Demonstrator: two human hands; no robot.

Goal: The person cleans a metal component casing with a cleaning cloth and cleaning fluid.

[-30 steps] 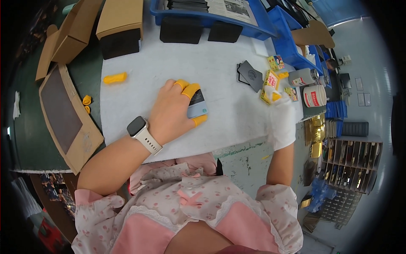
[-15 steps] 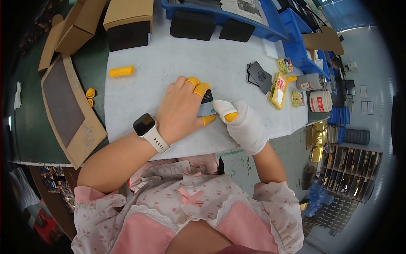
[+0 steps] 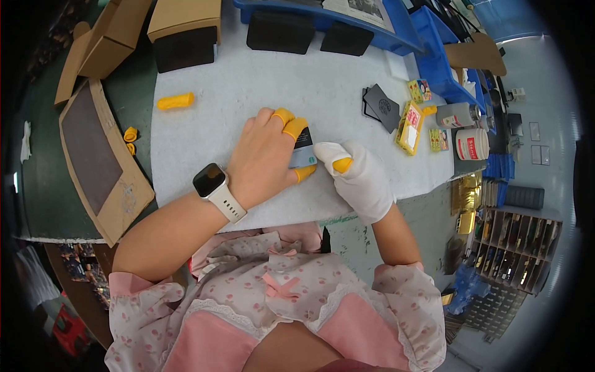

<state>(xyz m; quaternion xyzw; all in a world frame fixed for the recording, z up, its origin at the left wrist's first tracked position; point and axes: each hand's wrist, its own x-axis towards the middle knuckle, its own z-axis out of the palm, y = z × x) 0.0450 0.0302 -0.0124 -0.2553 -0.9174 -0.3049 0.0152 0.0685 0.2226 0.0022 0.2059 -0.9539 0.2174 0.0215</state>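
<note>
My left hand, with yellow finger cots on its thumb and two fingers, grips a small black and grey card by its edges, close to the white padded sheet. A pale watch is on that wrist. White cloth covers my right hand; whether part of it is a glove I cannot tell. A yellow-capped thumb shows through, pressed against the cloth, and the fingers are bent inside. The folded cloth tip is just right of the card, with a small gap between.
Dark cards, yellow packs, a bottle and a white tub stand at the right. Blue bins and black blocks line the back. Leftward lie a yellow roll, a cardboard-edged panel and cartons.
The cloth-covered right hand has drawn slightly back to the right from the card, so more of its grey end shows. My left hand still holds the card in nearly the same place.
</note>
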